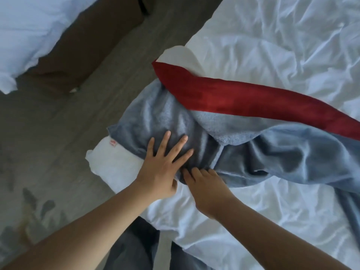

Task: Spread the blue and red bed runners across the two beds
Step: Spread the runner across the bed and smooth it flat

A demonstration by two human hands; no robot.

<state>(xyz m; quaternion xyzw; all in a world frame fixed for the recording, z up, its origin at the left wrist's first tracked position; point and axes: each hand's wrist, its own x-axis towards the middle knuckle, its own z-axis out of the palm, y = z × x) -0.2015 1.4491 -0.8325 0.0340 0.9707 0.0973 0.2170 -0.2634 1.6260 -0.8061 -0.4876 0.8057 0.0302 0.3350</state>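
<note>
Here, a big bed with a crumpled white sheet (pixel 272 45) lies under and beyond both hands. To the left of the hands is a grey carpet floor (pixel 39 143) with a dim leaf pattern. Far off past the left hand, across the floor, stands a second bed with white bedding (pixel 23 32) on a dark brown base (pixel 81 49).

The soft blue-grey cloth bed runner (pixel 243 145) lies in a bunched, wrinkly heap on the near bed, just under the hands, and runs away to the right. The left hand (pixel 163 166) lies flat on it with its fingers spread wide, holding nothing. The right hand (pixel 206 190) sits just beside the left one, its fingers curled and pinching a fold of the blue runner's edge.

Beyond the hands, the long dark red cloth bed runner (pixel 243 98) lies partly on top of the blue one, stretching off to the right. Left of the left hand, a white sheet corner with a small red tag (pixel 113 143) pokes out from under the blue runner.
</note>
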